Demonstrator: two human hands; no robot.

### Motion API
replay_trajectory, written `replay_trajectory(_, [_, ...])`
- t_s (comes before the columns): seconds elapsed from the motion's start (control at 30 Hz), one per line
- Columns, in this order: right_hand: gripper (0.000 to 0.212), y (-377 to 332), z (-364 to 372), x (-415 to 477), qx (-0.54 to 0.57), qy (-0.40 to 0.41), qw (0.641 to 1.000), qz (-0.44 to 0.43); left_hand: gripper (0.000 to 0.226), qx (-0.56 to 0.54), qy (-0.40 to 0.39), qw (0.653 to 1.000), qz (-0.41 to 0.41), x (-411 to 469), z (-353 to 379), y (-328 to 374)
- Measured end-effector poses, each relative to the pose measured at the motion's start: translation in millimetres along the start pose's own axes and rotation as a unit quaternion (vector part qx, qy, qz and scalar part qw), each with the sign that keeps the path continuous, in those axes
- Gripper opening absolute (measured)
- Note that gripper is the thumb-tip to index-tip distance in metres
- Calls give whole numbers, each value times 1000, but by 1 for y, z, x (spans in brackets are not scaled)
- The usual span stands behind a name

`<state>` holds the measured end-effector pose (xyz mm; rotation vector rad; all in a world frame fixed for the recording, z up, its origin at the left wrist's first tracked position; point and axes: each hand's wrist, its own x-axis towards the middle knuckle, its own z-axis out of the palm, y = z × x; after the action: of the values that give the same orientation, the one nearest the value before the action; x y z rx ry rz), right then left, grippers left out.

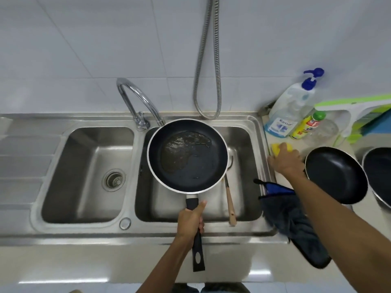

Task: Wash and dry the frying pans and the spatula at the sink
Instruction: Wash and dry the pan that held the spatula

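Head view, double sink. The left hand [191, 220] is clamped round the black handle of the frying pan [187, 155], thumb laid along the top of the handle. The pan is held level beyond this hand, over the right basin [245, 142]. Its dark inside holds a glossy, brownish patch of residue on the far-left part; the rest of the coating is bare.

The spatula [229, 206] lies in the right basin just to the right of the left hand, wooden handle toward the person, its working end hidden under the pan. The faucet [137, 100] arches beyond the pan, with its spout end hidden behind the far rim. The left basin [63, 166], left of the hand, shows only its drain strainer [113, 179].

The right hand [285, 159] rests on the counter with fingers curled over a yellow sponge [276, 148], gripping it. Directly right of this hand sits a second pan [336, 174], touching the wrist. A third pan [378, 176] lies beyond that, cut off by the frame edge; both appear empty. Under the right forearm a dark cloth [296, 218] drapes over the sink edge. Beyond the right hand stand a pump bottle [289, 111] and a yellow bottle [306, 125].
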<state>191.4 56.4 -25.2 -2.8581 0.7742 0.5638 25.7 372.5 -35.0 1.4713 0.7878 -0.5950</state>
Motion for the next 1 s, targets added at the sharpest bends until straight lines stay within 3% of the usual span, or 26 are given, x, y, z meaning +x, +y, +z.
replay_trajectory(0.23, [55,-7,-5,3,34,30,999,7,44,-16,59,998,9,-1,-5,5])
replay_trajectory(0.37, [49,-30,-12,-12,89,100,990,-44,54,90,116,989,36,6,-14,-2])
replay_trajectory(0.47, [47,-53,-13,-29,109,125,981,-104,47,174,151,972,54,7,-21,-6])
replay_trajectory(0.67, [50,-95,-3,-58,100,74,969,-211,41,295,187,933,84,8,-31,-9])
replay_trajectory(0.83, [47,-129,12,-72,59,24,954,-293,36,303,197,928,87,4,-38,-13])
replay_trajectory(1.0, [45,-174,35,-70,13,30,936,-351,41,277,163,942,97,2,-51,-8])
